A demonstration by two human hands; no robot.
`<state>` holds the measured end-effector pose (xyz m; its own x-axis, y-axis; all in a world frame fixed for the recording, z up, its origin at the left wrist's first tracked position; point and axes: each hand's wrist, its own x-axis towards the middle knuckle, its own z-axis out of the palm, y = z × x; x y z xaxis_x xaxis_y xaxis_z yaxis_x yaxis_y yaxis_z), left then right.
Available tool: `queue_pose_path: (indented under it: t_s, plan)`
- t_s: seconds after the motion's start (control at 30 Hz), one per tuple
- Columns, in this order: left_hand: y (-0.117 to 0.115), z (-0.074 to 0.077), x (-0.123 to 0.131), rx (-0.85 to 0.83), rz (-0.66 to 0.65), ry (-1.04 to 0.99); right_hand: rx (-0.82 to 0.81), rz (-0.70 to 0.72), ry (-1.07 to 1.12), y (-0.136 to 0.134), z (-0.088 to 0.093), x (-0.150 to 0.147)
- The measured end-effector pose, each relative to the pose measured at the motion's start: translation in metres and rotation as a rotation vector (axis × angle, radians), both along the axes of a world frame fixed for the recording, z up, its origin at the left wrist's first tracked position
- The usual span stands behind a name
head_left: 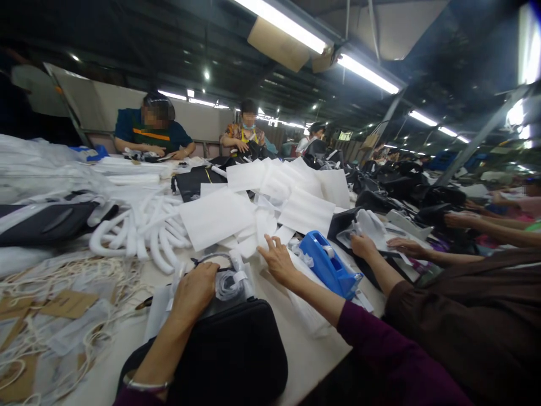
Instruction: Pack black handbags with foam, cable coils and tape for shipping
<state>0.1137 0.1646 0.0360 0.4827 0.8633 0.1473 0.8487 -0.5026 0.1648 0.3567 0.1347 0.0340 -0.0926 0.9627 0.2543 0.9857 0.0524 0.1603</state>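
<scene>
In front of me a black bag point(228, 349) with rounded corners lies on the table. My left hand point(196, 287) is closed on its far edge by a dark strap; the fingertips are partly hidden. Beside those fingers sits a clear plastic coil point(228, 285) with white wrapping. My right hand point(278, 260) is stretched out, fingers apart and holding nothing, close to the near side of a heap of white foam sheets point(213, 217). Just right of it stands a blue tape dispenser point(327, 270).
White foam tubes point(139, 231) are piled at the left. Brown tags point(70, 304) with tangled cords cover the near left. At my right, a co-worker's hands point(366, 248) handle a black bag and white wrapping. Several people sit across the table.
</scene>
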Motion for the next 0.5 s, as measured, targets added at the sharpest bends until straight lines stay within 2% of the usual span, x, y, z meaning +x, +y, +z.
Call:
queue_pose_path:
  t_s: [0.1, 0.27, 0.4, 0.5]
  plan:
    - [0.001, -0.001, 0.0, 0.015, -0.009, -0.004, -0.009, -0.004, 0.054, 0.031, 0.009, -0.003]
    - [0.002, -0.003, 0.0, 0.028, -0.021, -0.014, 0.013, -0.037, 0.14, 0.074, 0.012, -0.009]
    - [0.002, -0.004, -0.001, 0.034, -0.027, -0.006, 0.017, -0.03, 0.243, 0.091, 0.014, -0.006]
    - [0.002, -0.004, -0.001, 0.041, -0.027, 0.0, -0.005, 0.023, 0.345, 0.089, 0.02, 0.001]
